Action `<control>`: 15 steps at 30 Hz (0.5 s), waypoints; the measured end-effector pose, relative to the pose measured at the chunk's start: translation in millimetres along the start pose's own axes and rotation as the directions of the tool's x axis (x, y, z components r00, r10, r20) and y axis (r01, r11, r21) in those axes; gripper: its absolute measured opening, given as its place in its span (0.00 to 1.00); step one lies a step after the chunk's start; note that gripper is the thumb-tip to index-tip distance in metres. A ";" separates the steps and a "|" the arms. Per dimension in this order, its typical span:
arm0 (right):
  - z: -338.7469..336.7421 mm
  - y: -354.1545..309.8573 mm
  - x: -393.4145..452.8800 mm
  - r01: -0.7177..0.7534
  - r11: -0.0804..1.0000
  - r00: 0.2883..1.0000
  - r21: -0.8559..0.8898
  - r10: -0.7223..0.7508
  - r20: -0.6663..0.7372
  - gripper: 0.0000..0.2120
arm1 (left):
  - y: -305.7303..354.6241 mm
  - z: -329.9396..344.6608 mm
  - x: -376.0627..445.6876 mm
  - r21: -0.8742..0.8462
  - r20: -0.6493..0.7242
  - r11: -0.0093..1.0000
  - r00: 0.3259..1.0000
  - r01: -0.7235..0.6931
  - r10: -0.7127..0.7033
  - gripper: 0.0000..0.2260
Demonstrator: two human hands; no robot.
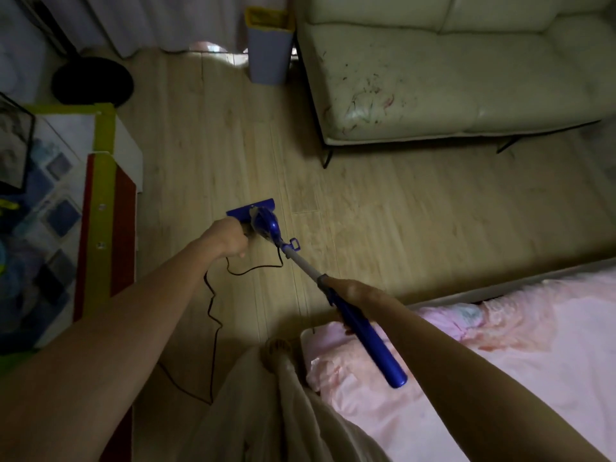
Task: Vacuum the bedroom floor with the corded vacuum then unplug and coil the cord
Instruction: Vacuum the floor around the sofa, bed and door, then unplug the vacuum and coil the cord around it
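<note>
A: Wooden floor (383, 208) — the blue vacuum (263, 221) stands mid-room, cord (213, 295) trailing near-left.

B: Hands?

A: Right hand (353, 291) wraps the handle; left hand (226, 236) curls by the vacuum's body — grasp unclear. Sofa (450, 81) far right, bed (500, 345) near right.

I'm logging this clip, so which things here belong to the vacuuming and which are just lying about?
In the job: vacuum, cord, floor, left hand, right hand.
Lying about: sofa, bin, bed, black disc.

Cord (213, 308) end beyond bottom edge
</note>
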State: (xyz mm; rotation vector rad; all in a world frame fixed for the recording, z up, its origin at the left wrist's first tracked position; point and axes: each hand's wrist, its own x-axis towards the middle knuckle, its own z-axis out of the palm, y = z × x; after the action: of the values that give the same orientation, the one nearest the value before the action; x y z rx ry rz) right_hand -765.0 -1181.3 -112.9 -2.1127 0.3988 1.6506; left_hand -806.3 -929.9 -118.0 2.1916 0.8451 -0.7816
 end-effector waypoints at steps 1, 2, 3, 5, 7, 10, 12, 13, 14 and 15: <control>-4.7 -11.2 -9.5 0.068 0.995 0.995 -0.074 -0.073 -0.064 0.18 | 0.7 -7.2 -1.9 0.001 -0.009 1.000 1.000 -0.003 0.003 0.08; -11.1 -23.7 -17.2 0.126 0.980 0.983 -0.156 -0.145 -0.115 0.14 | 1.8 -12.2 -3.1 -0.002 -0.012 1.000 1.000 -0.003 0.003 0.08; -18.8 -39.2 -28.2 0.175 0.955 0.965 -0.240 -0.214 -0.149 0.10 | 4.2 -17.7 -4.4 -0.001 -0.020 1.000 1.000 -0.013 0.013 0.08; -32.4 -75.3 -49.4 0.208 0.888 0.929 -0.410 -0.311 -0.202 0.04 | 10.2 -30.1 -8.6 0.007 -0.031 0.999 0.999 -0.035 0.035 0.07; -36.2 -109.2 -68.9 0.179 0.801 0.885 -0.572 -0.385 -0.263 0.04 | 12.2 -40.0 -13.2 0.019 -0.037 0.998 0.998 -0.053 0.054 0.08; -35.9 -150.9 -89.6 0.043 0.575 0.752 -0.817 -0.557 -0.352 0.10 | 13.8 -61.2 -24.1 0.027 -0.072 0.998 0.996 -0.059 0.061 0.10; -35.1 -171.0 -96.8 -0.057 0.443 0.679 -0.895 -0.640 -0.360 0.10 | 13.8 -72.1 -30.7 0.004 -0.085 0.998 0.994 -0.066 0.066 0.10; -34.0 -176.9 -97.7 -0.112 0.377 0.654 -0.919 -0.668 -0.354 0.11 | 13.0 -74.0 -32.9 -0.001 -0.090 0.998 0.994 -0.067 0.067 0.10; -32.9 -186.3 -99.3 -0.182 0.296 0.629 -0.938 -0.698 -0.343 0.11 | 12.2 -80.1 -35.6 -0.009 -0.100 0.998 0.993 -0.067 0.066 0.11; -30.4 -190.9 -99.1 -0.259 0.208 0.599 -0.943 -0.731 -0.326 0.11 | 9.8 -82.4 -37.1 -0.016 -0.114 0.998 0.991 -0.067 0.065 0.11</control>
State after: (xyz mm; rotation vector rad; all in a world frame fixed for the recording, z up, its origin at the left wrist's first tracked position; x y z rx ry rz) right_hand -673.9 -1034.3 18.6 -3.4551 -1.1973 0.4931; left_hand -798.2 -887.4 -38.0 2.2518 0.8279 -0.6193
